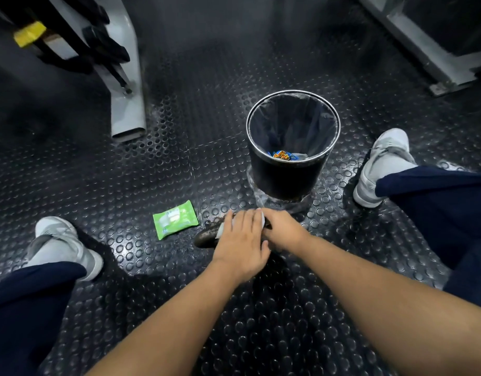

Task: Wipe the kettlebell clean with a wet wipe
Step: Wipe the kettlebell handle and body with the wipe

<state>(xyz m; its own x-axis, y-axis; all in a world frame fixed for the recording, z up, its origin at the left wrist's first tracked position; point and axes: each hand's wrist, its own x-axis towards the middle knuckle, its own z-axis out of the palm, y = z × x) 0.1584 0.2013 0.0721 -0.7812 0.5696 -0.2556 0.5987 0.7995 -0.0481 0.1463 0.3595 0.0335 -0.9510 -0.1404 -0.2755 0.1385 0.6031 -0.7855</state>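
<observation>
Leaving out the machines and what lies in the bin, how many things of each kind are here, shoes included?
kettlebell: 1
wipe: 1
wipes pack: 1
bin: 1
shoes: 2
Total: 6

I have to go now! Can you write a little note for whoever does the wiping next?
Left hand: flat, fingers straight, pressing the white wipe onto the kettlebell.
Right hand: on the kettlebell too, fingers hidden, grip unclear.
Kettlebell: on the floor near the bin. The green wipe pack lies beside it.
Done: wipe out and on the kettlebell.
Left: finish wiping. How much is clean cannot be told.
</observation>
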